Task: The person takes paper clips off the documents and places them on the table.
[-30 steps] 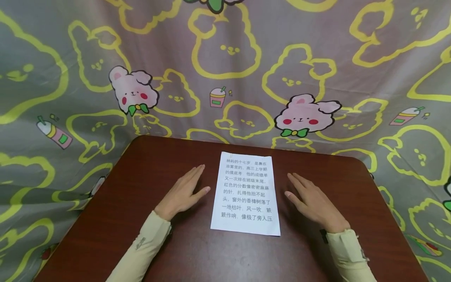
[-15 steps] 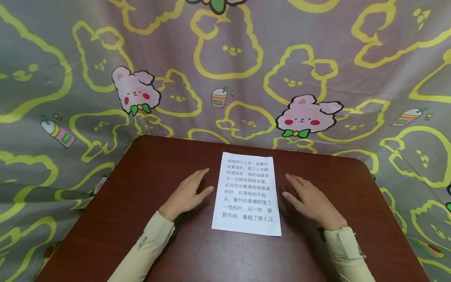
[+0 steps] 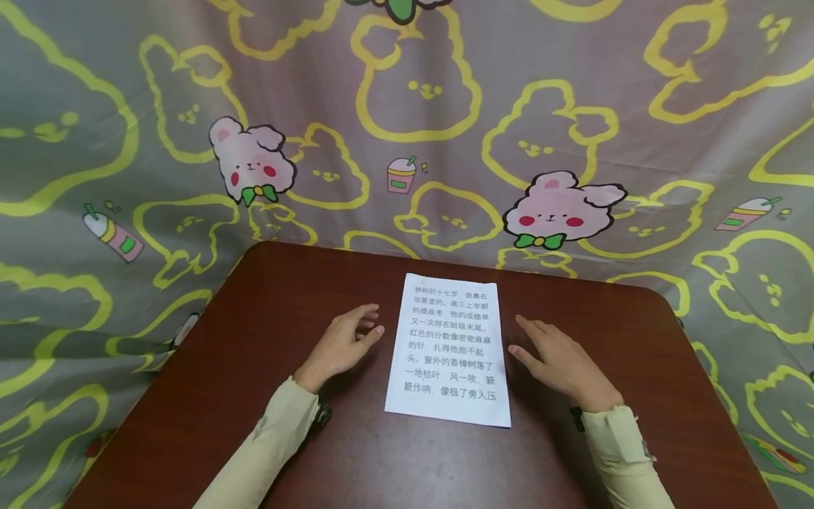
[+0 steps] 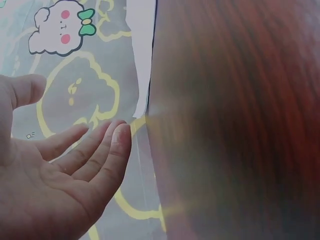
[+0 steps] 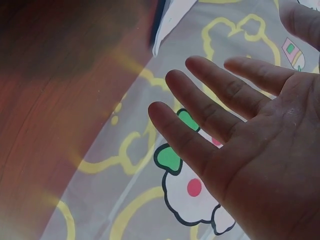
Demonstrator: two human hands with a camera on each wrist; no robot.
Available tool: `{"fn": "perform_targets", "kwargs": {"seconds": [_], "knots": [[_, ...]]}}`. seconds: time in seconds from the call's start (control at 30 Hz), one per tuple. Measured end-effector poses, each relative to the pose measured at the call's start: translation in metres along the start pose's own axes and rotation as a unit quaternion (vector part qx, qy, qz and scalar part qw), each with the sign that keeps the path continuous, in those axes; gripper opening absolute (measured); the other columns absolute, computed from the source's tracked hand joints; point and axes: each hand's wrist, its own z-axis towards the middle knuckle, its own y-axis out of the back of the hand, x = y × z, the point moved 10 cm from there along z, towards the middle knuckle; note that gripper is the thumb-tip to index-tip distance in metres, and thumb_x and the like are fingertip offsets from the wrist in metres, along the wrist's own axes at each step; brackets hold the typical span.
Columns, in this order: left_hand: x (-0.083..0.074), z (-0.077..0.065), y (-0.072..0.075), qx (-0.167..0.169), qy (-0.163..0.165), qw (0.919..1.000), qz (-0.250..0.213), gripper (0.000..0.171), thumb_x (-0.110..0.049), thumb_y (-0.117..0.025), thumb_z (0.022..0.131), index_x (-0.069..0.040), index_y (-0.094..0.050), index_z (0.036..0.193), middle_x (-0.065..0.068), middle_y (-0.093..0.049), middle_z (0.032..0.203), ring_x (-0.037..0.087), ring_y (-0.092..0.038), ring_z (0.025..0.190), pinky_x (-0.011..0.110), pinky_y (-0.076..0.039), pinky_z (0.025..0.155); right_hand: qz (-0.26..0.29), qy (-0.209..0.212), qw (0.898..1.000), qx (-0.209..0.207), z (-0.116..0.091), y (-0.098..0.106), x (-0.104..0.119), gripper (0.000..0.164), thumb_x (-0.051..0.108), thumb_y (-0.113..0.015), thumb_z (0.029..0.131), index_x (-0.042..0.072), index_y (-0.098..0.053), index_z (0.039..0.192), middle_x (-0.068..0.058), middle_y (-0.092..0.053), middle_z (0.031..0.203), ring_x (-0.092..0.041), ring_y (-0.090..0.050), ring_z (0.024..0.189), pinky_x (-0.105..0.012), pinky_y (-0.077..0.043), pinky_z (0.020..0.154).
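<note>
A white sheet of paper [image 3: 448,353] printed with lines of Chinese characters lies on the brown wooden table [image 3: 305,283], tilted slightly. On its left side hovers my left hand [image 3: 340,346], fingers loosely bent and holding nothing, thumb toward the sheet. To the right of the paper my right hand [image 3: 566,364] is held with fingers extended, apart from the sheet. In the left wrist view the left palm [image 4: 60,190] faces the camera near the paper's edge [image 4: 144,60]. The right wrist view has the right palm [image 5: 270,150] bare, fingers spread.
A grey curtain [image 3: 439,71] with yellow bear outlines and pink rabbit faces hangs behind and beside the table. Both forearms, in pale yellow sleeves [image 3: 267,445], reach in from the near edge. Dark straps [image 3: 323,413] show at the cuffs.
My left hand has moved slightly toward the paper and its fingers have bent more. The right hand has shifted slightly inward. The head view has turned a little left; the paper stays in place.
</note>
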Motion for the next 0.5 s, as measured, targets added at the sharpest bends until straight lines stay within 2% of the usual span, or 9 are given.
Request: {"fn": "perform_targets", "kwargs": {"seconds": [0.2,0.5], "knots": [[0.004,0.002,-0.002,-0.011,0.026,0.9995,-0.018,0.05,-0.024,-0.069,0.101,-0.002,-0.057,0.145,0.016,-0.071,0.13,0.028,-0.071,0.116,0.046,-0.06,0.094,0.003,0.001,1.0,-0.009,0.003,0.0,0.001,0.067,0.033,-0.069,0.099,-0.003,-0.047,0.152,-0.028,-0.055,0.151,-0.048,-0.055,0.136,-0.068,-0.046,0.11],[0.008,0.006,-0.006,-0.014,0.06,0.9981,-0.009,0.048,-0.026,-0.073,0.098,-0.001,-0.064,0.138,0.014,-0.075,0.122,0.026,-0.075,0.107,0.045,-0.06,0.096,0.02,0.01,1.0,-0.012,0.013,-0.006,0.002,0.064,0.03,-0.071,0.098,-0.005,-0.051,0.148,-0.027,-0.059,0.148,-0.046,-0.06,0.133,-0.065,-0.05,0.107]]}}
